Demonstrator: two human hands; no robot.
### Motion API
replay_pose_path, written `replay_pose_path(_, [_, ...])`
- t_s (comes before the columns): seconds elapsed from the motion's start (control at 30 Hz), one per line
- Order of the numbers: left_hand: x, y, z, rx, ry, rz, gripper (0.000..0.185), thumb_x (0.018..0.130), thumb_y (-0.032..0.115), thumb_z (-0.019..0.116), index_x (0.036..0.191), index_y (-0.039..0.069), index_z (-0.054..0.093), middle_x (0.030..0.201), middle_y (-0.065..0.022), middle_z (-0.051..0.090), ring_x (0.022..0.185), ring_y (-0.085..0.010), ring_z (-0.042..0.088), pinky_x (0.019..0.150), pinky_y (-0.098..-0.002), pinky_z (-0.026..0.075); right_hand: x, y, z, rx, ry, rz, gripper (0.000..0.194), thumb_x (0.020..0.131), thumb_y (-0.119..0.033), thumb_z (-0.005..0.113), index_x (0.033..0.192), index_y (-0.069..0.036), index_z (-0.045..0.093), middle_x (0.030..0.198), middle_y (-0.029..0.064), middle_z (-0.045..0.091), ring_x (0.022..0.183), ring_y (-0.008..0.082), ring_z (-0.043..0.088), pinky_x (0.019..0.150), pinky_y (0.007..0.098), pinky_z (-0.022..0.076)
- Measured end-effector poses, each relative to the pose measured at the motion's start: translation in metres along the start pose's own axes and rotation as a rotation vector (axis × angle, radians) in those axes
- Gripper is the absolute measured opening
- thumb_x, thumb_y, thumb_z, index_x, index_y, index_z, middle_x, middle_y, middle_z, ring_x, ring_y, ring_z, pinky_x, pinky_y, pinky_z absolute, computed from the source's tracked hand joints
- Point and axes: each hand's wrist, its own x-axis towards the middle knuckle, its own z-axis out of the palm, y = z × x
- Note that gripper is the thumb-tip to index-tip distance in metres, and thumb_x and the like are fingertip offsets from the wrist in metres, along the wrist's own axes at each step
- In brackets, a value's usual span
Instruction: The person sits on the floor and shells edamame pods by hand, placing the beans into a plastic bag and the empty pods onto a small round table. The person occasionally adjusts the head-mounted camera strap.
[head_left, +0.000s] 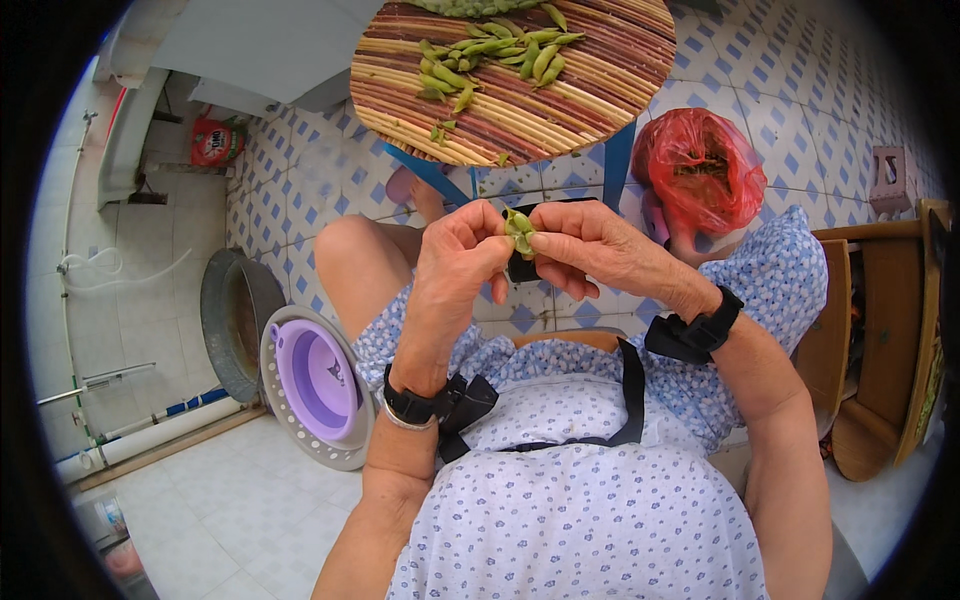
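Between my two hands is a green bean pod, split open so that its pale inside shows. My left hand pinches one side of it with thumb and forefinger. The fingertips of my right hand grip the other side. Beyond my hands, several whole green pods lie on a round stool top of striped, stick-like slats. A heap of shelled green beans shows at the picture's top edge, partly cut off.
A red plastic bag holding plant scraps stands right of the stool. Purple and grey basins lean at the left beside a metal tub. A wooden cabinet is at the right. A black object lies below my hands.
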Motion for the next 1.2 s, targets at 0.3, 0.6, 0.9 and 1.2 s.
replay_pose_path(0.3, [0.001,-0.004,0.000,-0.024,-0.009,0.038,0.018,0.091,0.018,0.059,0.093,0.000,0.056,0.069,-0.0013,0.055,0.053,-0.0056,0.049,0.046,-0.0220,0.046,0.002,0.002,0.003,-0.075,0.018,-0.003,0.023,0.097,-0.025,0.047,0.083,-0.008,0.054,0.061,-0.0044,0.052,0.046,0.0029,0.048,0.038,0.0180,0.0332])
replay_pose_path(0.6, [0.005,-0.012,-0.003,-0.139,-0.038,0.071,0.015,0.092,0.014,0.057,0.090,0.000,0.057,0.071,-0.0047,0.060,0.053,-0.0078,0.054,0.049,-0.0230,0.051,0.000,0.006,0.000,0.091,0.021,-0.009,0.024,0.097,-0.028,0.047,0.085,-0.009,0.055,0.061,-0.0048,0.052,0.046,0.0016,0.048,0.040,0.0164,0.0338])
replay_pose_path(0.9, [0.007,-0.022,0.006,-0.021,0.057,0.129,0.012,0.092,0.011,0.057,0.087,0.000,0.057,0.069,-0.0034,0.058,0.052,-0.0062,0.052,0.046,-0.0207,0.047,0.002,0.013,0.008,0.258,0.080,0.066,0.028,0.096,-0.035,0.051,0.085,-0.009,0.055,0.060,-0.0052,0.052,0.044,0.0011,0.045,0.036,0.0158,0.0285])
replay_pose_path(1.2, [0.006,-0.025,0.010,0.056,0.109,0.182,0.011,0.092,0.009,0.057,0.085,0.000,0.057,0.068,-0.0017,0.058,0.053,-0.0044,0.052,0.043,-0.0183,0.043,0.005,0.018,0.007,0.466,0.060,0.137,0.024,0.097,-0.029,0.050,0.088,-0.008,0.053,0.066,-0.0029,0.052,0.046,0.0012,0.044,0.036,0.0155,0.0259])
